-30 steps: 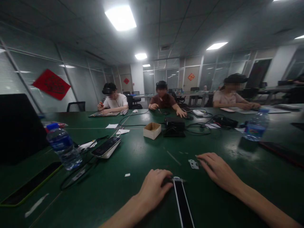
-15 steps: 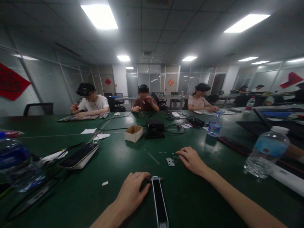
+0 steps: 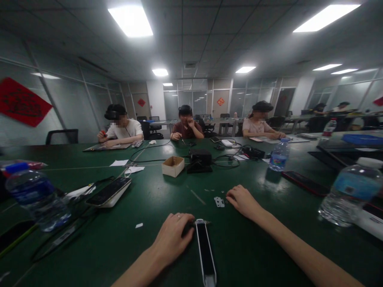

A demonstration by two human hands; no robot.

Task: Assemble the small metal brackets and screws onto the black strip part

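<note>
My left hand (image 3: 175, 235) rests on the green table beside the top end of a long black-and-silver bar-shaped device (image 3: 206, 251). Its thumb and forefinger are apart, with the fingertips close to a thin metal piece (image 3: 208, 222) that sticks out at that end. Farther forward, my right hand (image 3: 243, 200) lies with fingers lowered to the tabletop, loosely apart. Small ring-like parts (image 3: 226, 202) are at its fingertips, some possibly hidden beneath them. Just left of these lies a flat silver metal plate with holes (image 3: 219, 202).
An open cardboard box (image 3: 172, 167) and a black device on a stand (image 3: 200, 160) are ahead. Water bottles (image 3: 348, 191) and a phone (image 3: 109, 192) flank my arms. Cables (image 3: 143, 149) cross the table. Three people (image 3: 186, 123) sit opposite.
The view has turned slightly left, so everything appears farther right. My right fingers have lowered and drawn in slightly over the small ring-like parts. My left hand stays beside the bar-shaped device.
</note>
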